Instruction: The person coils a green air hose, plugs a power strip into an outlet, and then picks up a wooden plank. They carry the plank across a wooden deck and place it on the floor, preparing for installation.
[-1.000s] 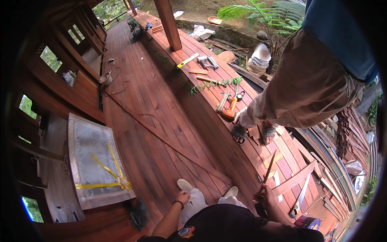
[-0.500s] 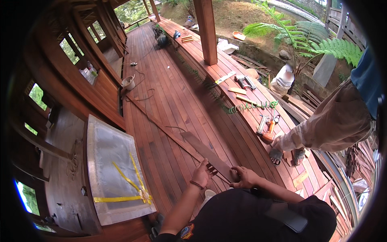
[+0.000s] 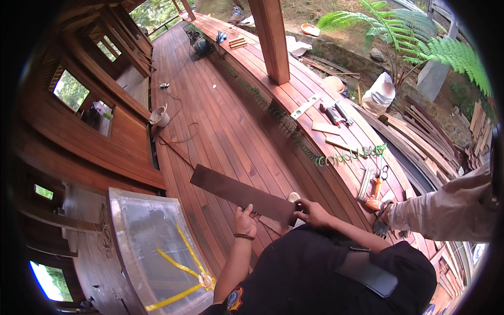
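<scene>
A dark, flat wooden board (image 3: 236,190) lies crosswise in front of my body, held above the deck. My left hand (image 3: 245,224) grips its lower edge near the middle, thumb showing and the other fingers partly hidden. My right hand (image 3: 311,214) is closed on the board's right end. Below it a pale shoe (image 3: 294,197) of mine shows on the plank deck (image 3: 205,115). To the left stands a translucent panel (image 3: 137,231) with yellow tape on it.
On the raised ledge (image 3: 307,79) are a level (image 3: 304,107), a nail gun (image 3: 336,115), an orange tool (image 3: 375,202) and a green coiled hose (image 3: 349,156). A post (image 3: 273,50) rises from it. Another person's leg (image 3: 441,207) is at the right. A bucket (image 3: 158,116) stands left.
The board has come up from beside my right leg to crosswise before me, and my left hand has moved onto it. The view has shifted, leaving less of the other person in it.
</scene>
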`<state>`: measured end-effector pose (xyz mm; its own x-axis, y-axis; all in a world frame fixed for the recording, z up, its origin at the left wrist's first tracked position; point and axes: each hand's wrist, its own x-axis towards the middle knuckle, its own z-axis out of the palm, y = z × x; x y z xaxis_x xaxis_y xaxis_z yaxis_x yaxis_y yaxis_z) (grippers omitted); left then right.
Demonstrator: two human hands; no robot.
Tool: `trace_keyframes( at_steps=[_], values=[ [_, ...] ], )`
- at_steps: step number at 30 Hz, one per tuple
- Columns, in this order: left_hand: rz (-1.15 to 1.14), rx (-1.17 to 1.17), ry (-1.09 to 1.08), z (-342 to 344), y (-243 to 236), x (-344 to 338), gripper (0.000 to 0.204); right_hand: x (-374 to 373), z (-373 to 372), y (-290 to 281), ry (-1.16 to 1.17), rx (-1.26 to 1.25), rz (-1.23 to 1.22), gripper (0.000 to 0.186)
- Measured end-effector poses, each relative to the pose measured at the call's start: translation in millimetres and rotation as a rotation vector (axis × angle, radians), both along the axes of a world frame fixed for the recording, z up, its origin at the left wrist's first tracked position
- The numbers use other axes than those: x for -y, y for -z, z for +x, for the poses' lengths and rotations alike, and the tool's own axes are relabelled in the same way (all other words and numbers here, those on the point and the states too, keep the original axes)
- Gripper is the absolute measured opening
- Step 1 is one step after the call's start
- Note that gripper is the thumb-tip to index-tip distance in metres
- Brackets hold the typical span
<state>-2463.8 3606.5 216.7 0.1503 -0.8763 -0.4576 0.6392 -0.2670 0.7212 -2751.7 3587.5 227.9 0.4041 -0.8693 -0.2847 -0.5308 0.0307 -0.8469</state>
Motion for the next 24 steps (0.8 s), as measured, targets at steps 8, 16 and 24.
trace_keyframes(
  at_steps=[8, 16, 24],
  values=[
    [-0.144, -0.123, 0.154, 24.4, -28.1, 204.4, 0.023, 194.1, 4.6, -23.8, 0.1, 0.397, 0.362, 0.022],
    [0.495, 0.083, 0.917, 7.9, 90.3, 330.7, 0.027, 161.8, -7.0, 21.0, 0.719, 0.354, 0.257, 0.029],
    [0.002, 0.882, 1.937, -32.9, 155.8, 401.8, 0.021, -70.7, 78.1, 34.7, 1.566, -0.246, 0.32, 0.035]
  ],
)
